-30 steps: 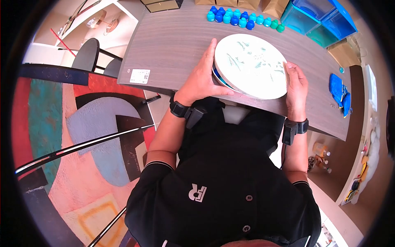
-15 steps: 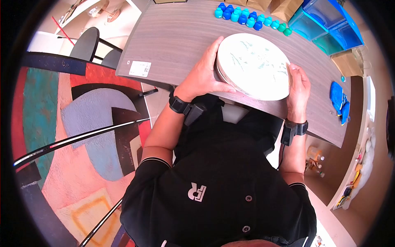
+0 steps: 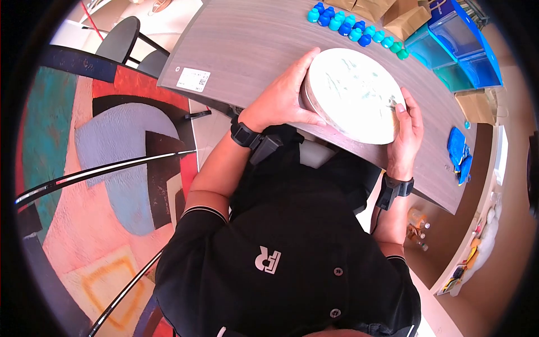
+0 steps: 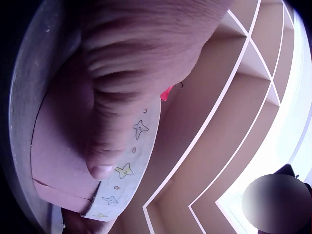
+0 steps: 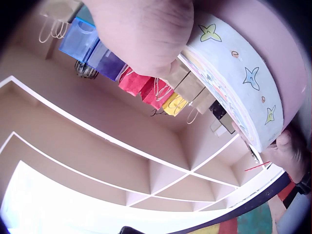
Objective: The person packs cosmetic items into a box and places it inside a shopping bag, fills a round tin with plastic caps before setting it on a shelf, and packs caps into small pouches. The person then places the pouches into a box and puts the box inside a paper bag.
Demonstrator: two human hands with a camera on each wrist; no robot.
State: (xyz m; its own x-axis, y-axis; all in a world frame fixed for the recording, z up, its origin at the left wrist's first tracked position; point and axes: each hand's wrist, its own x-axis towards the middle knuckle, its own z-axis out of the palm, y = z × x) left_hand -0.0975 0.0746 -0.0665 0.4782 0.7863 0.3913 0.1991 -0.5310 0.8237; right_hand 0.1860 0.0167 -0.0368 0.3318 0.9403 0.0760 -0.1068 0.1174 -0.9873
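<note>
A round box sits at the table's near edge, its pale lid (image 3: 353, 92) patterned with faint green marks on top. Small star drawings run along the lid's white rim (image 5: 251, 78), and below it shows the pink box side (image 4: 63, 141). My left hand (image 3: 283, 95) grips the box's left side, thumb along the near side and fingers reaching toward the far side. On the opposite side my right hand (image 3: 409, 126) holds the lid's edge, thumb at the top rim. The box's inside is hidden under the lid.
Several blue, turquoise and green small bottles (image 3: 355, 35) stand in rows on the table (image 3: 241, 50). Behind them are brown paper bags (image 3: 407, 22) and blue transparent bins (image 3: 466, 45). A blue cloth-like item (image 3: 457, 149) lies at the right, a white label (image 3: 193, 80) at the left.
The gap at the lid's left, where blue showed inside, has closed; the lid now sits down over the box. Both hands keep their hold while the head view shifts.
</note>
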